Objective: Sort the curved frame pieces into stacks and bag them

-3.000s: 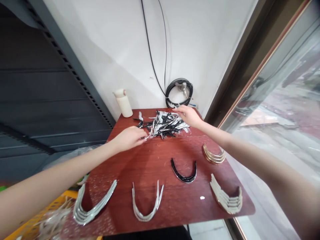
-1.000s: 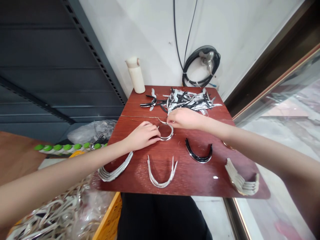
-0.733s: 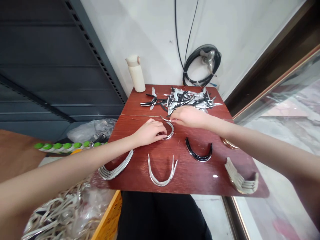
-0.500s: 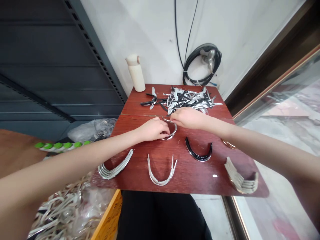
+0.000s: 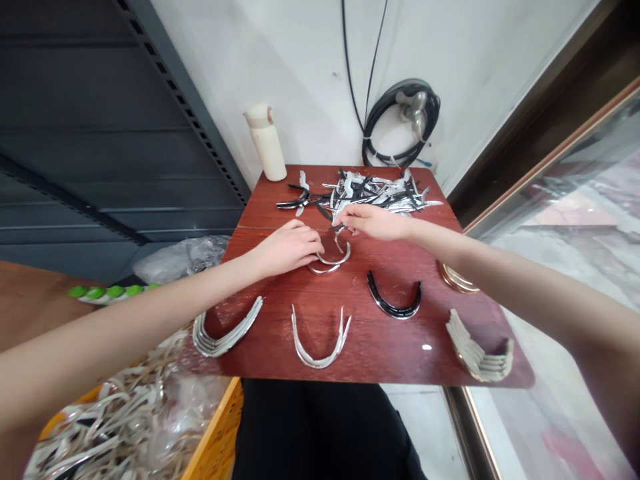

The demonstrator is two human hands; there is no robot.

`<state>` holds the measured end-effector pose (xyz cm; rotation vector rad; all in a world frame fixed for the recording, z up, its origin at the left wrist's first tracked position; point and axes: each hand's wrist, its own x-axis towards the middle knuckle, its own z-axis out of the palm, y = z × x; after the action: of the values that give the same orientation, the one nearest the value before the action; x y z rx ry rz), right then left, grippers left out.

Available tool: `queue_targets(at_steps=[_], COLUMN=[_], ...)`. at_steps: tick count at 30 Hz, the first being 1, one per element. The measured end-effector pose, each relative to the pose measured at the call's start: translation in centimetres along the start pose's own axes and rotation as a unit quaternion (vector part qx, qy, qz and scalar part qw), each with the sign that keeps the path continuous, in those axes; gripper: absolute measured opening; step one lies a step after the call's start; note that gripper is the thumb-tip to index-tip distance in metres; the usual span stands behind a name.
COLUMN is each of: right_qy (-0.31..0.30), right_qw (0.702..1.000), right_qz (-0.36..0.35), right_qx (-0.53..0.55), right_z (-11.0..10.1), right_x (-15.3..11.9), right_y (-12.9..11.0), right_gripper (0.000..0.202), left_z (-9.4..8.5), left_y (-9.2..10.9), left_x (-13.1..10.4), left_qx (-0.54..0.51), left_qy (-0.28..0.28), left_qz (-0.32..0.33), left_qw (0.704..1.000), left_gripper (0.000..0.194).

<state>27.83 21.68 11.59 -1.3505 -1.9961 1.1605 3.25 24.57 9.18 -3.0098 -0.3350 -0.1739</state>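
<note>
My left hand is over the middle of the table, its bent fingers closed on the end of a shiny silver curved strip. A second silver strip lies partly under that one. My right hand is at the front edge of a jumbled pile of black and silver strips. Its fingertips are drawn together beside a dark piece, and what they pinch is partly hidden. Nearer me lie nested U-shaped groups: white-silver strips, a small silver set, black strips and beige strips.
A cream flask stands at the back left of the red-brown table. Gold curved strips lie at its right edge. Coiled black cable hangs on the wall. At lower left, a yellow crate holds many loose strips.
My right hand has moved away from the silver strip, back toward the pile. My left hand has shifted slightly left and back. The view has tilted a little.
</note>
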Motion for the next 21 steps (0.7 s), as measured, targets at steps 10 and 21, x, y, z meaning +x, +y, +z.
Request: queue_targets(at_steps=[10,21], right_qy=[-0.052,-0.054], right_qw=[0.992,0.991], right_qz=[0.100,-0.016], right_qx=[0.059,-0.118], right_z=[-0.5,-0.1], right_x=[3.2,0.4], right_y=[-1.6,0.2], right_gripper=[0.018,0.019], left_z=[1.8,1.3], left_y=[1.3,0.6], left_x=[0.9,-0.5], left_qx=[-0.031,-0.014], left_qy=[0.019,0.016], left_qz=[0.018,0.020], left_qw=[0.999,1.000], left_gripper=[0.020,0.021])
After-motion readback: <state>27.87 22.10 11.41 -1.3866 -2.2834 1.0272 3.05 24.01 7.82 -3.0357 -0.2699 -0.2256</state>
